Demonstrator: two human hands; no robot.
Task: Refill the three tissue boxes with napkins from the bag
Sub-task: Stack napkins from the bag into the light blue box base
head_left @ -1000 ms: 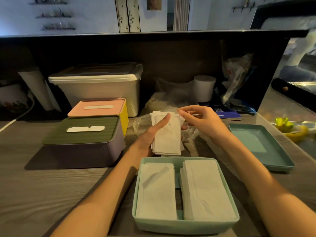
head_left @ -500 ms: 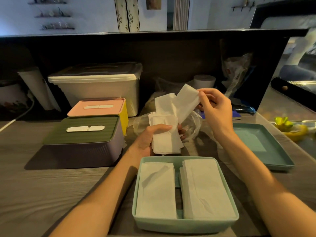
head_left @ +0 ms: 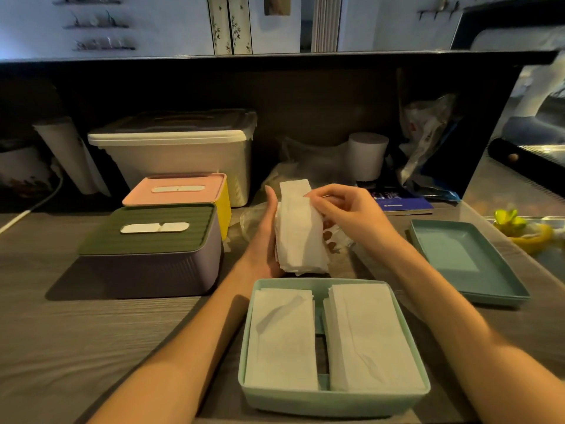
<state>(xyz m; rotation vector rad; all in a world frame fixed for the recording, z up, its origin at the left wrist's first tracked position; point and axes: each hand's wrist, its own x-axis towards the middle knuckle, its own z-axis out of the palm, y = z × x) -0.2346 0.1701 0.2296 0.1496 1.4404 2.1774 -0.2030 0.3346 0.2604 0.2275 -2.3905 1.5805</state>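
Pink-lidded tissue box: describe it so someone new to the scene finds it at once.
Start at the big white storage bin at the back left of the table. Directly in front of it stands the pink-lidded tissue box with yellow sides. Its nearer neighbour has a green ribbed lid and purple sides.

Bare wooden table [head_left: 91, 332] lies open at eight o'clock, wide enough for a hand to pass. At ten o'clock the purple box [head_left: 153, 264] and pink-lidded box [head_left: 180, 192] block the way, with the white bin [head_left: 180, 151] behind them. The open green box [head_left: 333, 396] fills six o'clock. The green lid [head_left: 464, 261] occupies three o'clock, with a narrow strip of table between them.
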